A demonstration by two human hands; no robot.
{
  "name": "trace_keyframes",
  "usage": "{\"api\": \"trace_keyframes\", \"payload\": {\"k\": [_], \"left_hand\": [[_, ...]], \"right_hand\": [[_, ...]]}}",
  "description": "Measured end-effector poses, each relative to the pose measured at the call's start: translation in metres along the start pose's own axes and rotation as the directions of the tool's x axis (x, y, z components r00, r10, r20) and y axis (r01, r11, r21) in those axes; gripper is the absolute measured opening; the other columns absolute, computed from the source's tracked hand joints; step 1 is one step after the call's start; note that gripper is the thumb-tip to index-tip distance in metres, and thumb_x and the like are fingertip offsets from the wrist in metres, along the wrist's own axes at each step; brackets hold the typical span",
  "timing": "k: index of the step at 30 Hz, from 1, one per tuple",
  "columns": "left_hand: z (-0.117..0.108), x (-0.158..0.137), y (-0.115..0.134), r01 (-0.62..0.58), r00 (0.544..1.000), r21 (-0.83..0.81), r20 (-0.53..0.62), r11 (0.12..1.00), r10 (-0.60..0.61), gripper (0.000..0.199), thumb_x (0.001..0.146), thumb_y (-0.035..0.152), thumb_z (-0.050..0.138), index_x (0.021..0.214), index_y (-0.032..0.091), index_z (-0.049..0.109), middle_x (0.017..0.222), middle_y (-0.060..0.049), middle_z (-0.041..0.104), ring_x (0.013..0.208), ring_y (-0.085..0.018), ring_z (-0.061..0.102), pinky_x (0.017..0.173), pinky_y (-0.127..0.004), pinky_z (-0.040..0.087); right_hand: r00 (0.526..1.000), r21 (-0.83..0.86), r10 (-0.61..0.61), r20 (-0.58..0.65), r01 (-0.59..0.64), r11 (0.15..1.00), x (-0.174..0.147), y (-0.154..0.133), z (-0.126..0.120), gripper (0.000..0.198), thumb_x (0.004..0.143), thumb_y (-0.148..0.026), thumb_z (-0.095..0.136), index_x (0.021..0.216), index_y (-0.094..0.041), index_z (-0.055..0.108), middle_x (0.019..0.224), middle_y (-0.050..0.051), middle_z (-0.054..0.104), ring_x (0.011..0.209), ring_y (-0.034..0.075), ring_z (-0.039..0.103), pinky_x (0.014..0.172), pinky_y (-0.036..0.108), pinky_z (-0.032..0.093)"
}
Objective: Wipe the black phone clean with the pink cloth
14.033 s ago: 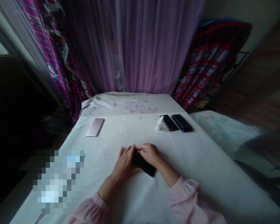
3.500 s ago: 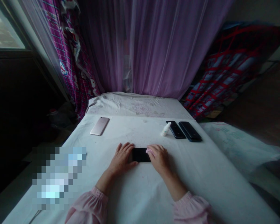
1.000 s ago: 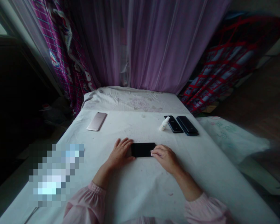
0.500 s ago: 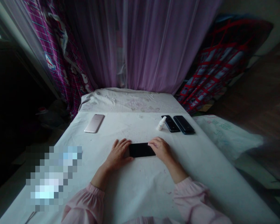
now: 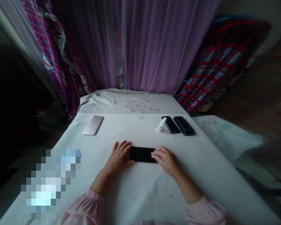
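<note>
A black smartphone (image 5: 142, 154) lies flat and crosswise on the white-covered table, its dark screen up. My left hand (image 5: 119, 157) grips its left end, with the fingertips at the far corner and the thumb at the near one. Over the right end, my right hand (image 5: 166, 158) pinches a small pale pink piece of cloth (image 5: 153, 154) against the screen. Most of that cloth is hidden by the fingers.
A white spray bottle (image 5: 161, 125) stands behind my right hand, beside a dark phone (image 5: 171, 125) and more stacked dark phones (image 5: 184, 125). A rose-gold phone (image 5: 94, 125) lies at back left. A blurred-out object (image 5: 51, 184) is at front left. Purple curtains (image 5: 150, 47) hang beyond the table.
My right hand has moved toward me over the phone's right end, with the cloth still pinched. The phone has turned slightly, its right end nearer me. My left hand stays at its left end.
</note>
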State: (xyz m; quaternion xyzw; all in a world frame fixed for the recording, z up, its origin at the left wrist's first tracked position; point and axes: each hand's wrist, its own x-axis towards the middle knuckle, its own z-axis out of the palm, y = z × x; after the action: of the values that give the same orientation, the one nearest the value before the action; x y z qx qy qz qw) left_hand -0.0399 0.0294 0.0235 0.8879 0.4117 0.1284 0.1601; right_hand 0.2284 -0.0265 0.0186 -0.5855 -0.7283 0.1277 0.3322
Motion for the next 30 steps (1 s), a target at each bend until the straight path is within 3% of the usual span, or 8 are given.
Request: {"api": "trace_keyframes", "payload": {"k": [4, 11, 20, 27, 30], "left_hand": [[0.002, 0.0, -0.003, -0.011, 1.0, -0.004, -0.004, 1.0, 0.011, 0.071, 0.08, 0.054, 0.066, 0.14, 0.022, 0.043, 0.146, -0.014, 0.046, 0.139, -0.034, 0.032, 0.114, -0.061, 0.011], [0.004, -0.001, -0.005, -0.032, 0.999, -0.019, -0.027, 0.999, 0.032, 0.071, 0.08, 0.053, 0.066, 0.141, 0.025, 0.042, 0.146, -0.012, 0.046, 0.14, -0.033, 0.031, 0.115, -0.06, 0.01], [0.0, 0.001, 0.0, 0.009, 1.0, -0.042, -0.001, 0.999, -0.009, 0.071, 0.079, 0.053, 0.068, 0.138, 0.022, 0.045, 0.146, -0.013, 0.046, 0.139, -0.034, 0.032, 0.114, -0.062, 0.011], [0.005, 0.001, -0.005, -0.008, 1.0, -0.035, -0.023, 0.999, 0.007, 0.073, 0.077, 0.052, 0.069, 0.139, 0.024, 0.044, 0.145, -0.013, 0.047, 0.139, -0.033, 0.033, 0.114, -0.061, 0.011], [0.003, 0.001, -0.004, -0.001, 1.0, -0.04, -0.011, 0.999, 0.001, 0.073, 0.077, 0.053, 0.069, 0.139, 0.024, 0.044, 0.145, -0.012, 0.047, 0.139, -0.033, 0.033, 0.114, -0.061, 0.012]], "right_hand": [[1.0, -0.057, 0.015, -0.027, -0.016, 0.998, 0.021, -0.006, 0.009, 0.012, 0.079, -0.014, 0.067, 0.076, -0.025, 0.072, 0.081, 0.0, 0.067, 0.079, 0.016, 0.062, 0.073, 0.027, 0.048], [0.998, -0.071, -0.047, 0.036, 0.049, 0.996, 0.044, -0.03, 0.024, 0.014, 0.079, -0.012, 0.069, 0.075, -0.025, 0.072, 0.082, 0.0, 0.069, 0.082, 0.016, 0.062, 0.077, 0.028, 0.046], [0.999, -0.067, 0.012, 0.033, -0.009, 0.998, 0.029, 0.014, -0.004, 0.013, 0.078, -0.014, 0.069, 0.074, -0.025, 0.073, 0.08, 0.0, 0.07, 0.079, 0.016, 0.063, 0.074, 0.028, 0.047], [0.995, -0.097, -0.05, 0.086, 0.058, 0.994, 0.054, -0.028, 0.031, 0.012, 0.079, -0.014, 0.07, 0.073, -0.025, 0.071, 0.081, 0.0, 0.071, 0.082, 0.017, 0.062, 0.076, 0.028, 0.045], [0.992, -0.088, -0.062, 0.109, 0.072, 0.994, 0.058, -0.032, 0.035, 0.011, 0.079, -0.015, 0.069, 0.074, -0.025, 0.071, 0.081, 0.0, 0.071, 0.082, 0.016, 0.062, 0.077, 0.028, 0.045]]}}
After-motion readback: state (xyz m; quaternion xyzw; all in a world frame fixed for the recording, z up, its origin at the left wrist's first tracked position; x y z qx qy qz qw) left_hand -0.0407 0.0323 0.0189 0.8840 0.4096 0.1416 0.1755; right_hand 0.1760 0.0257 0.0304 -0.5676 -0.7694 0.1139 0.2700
